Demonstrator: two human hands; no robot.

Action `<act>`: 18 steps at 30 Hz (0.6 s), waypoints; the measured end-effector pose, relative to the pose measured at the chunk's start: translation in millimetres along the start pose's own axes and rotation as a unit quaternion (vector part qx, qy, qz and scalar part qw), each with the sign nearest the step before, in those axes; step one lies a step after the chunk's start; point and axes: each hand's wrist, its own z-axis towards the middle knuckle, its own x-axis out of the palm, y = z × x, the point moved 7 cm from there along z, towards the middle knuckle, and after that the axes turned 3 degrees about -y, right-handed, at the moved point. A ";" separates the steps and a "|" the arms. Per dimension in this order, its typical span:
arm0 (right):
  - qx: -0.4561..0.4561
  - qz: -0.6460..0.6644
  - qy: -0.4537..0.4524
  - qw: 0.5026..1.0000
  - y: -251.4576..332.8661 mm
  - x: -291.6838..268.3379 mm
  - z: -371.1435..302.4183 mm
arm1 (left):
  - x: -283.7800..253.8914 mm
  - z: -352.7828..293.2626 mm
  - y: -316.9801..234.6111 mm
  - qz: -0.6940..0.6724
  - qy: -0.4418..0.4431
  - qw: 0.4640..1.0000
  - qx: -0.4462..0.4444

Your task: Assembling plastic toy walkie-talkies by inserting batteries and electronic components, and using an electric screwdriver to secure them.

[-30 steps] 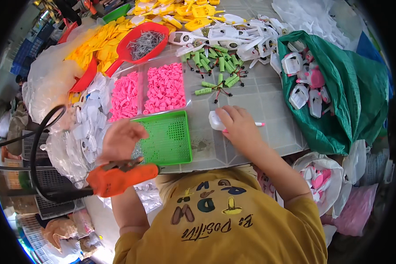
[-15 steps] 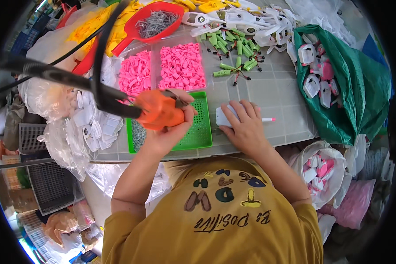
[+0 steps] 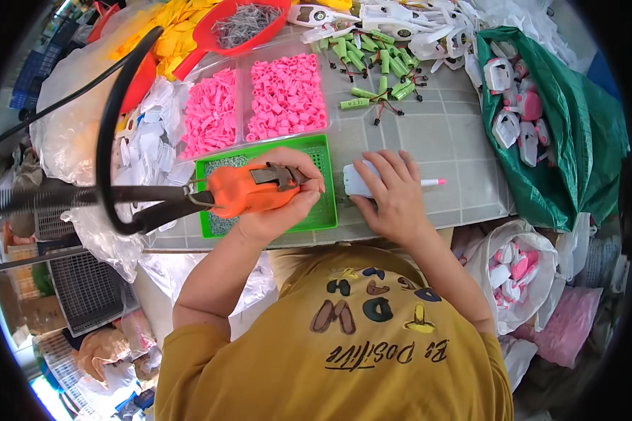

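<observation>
White plastic casing [image 3: 356, 181] lies on the tabletop [image 3: 463, 151] beneath the right hand [image 3: 398, 200] — palm down, fingers slightly spread, half closed over it and holding it in place. A white stem with a pink tip [image 3: 432, 182] sticks out past that hand on the right. The left hand [image 3: 274, 221] is curled firmly around an orange tool [image 3: 235, 191] above the green tray [image 3: 324, 214] — just beside the casing. Pink plastic pieces [image 3: 288, 95] sit beyond the tray, with green cylinders [image 3: 354, 103] near them.
</observation>
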 end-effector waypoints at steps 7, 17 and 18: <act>-0.012 0.002 -0.017 1.000 2.3 -3.6 -0.3 | 8.4 -3.7 -0.6 0.056 -0.031 0.998 -0.022; -0.014 -0.003 -0.028 1.000 1.2 -6.0 -2.8 | 43.2 12.7 -38.8 0.049 -0.033 0.997 0.046; -0.014 -0.004 -0.028 1.000 1.1 -5.5 -3.3 | 43.7 14.6 -34.5 0.059 -0.049 0.997 0.021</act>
